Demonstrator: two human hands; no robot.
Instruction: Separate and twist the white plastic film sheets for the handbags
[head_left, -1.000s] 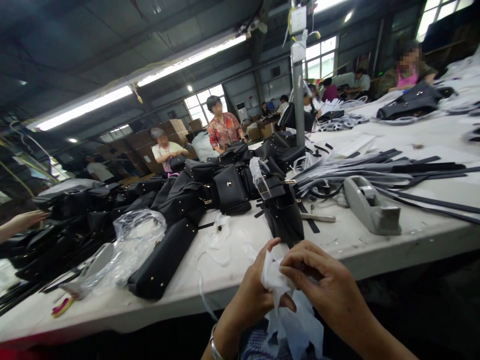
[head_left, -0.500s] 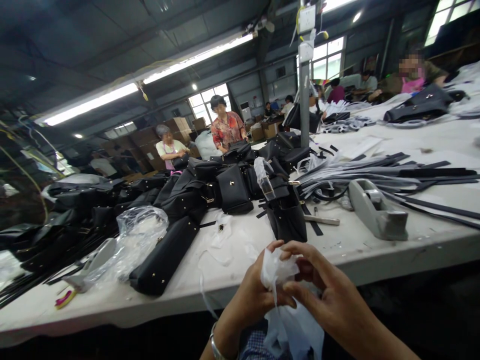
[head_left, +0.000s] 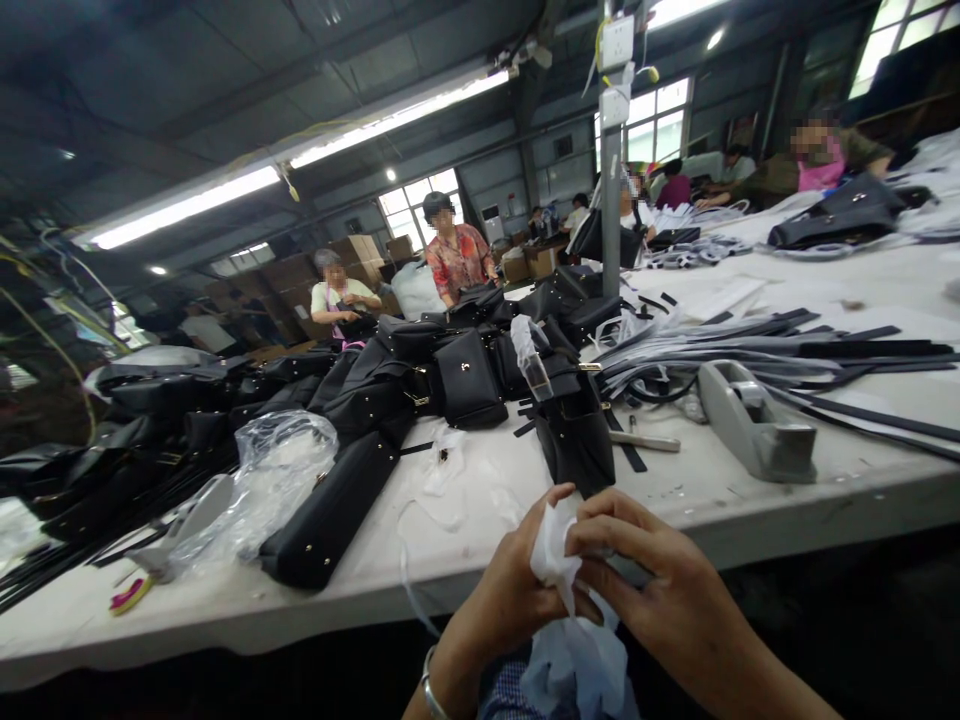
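A crumpled piece of thin white tissue-like wrapping [head_left: 553,545] is held between both hands in front of the table edge. My left hand [head_left: 511,575] grips it from the left, with the index finger stretched along its top. My right hand [head_left: 656,570] pinches it from the right. Whether something lies inside the wrapping is hidden. More pale sheet [head_left: 577,665] hangs below the hands over my lap. Just beyond my hands stands a black handbag [head_left: 574,445] with a clear plastic-covered piece [head_left: 532,360] on it.
A black bag [head_left: 330,515] lies beside clear plastic film [head_left: 281,470]. A tape dispenser [head_left: 757,420] stands on the right, near a bundle of strips [head_left: 750,350]. A second dispenser [head_left: 187,520] is at left. A metal post [head_left: 610,210] rises from the table [head_left: 720,510]. Co-workers [head_left: 457,255] stand beyond.
My right hand has closed in on the wrapping, its fingers now bunched more tightly. The white wrapping is more gathered. The handbags on the table stay put.
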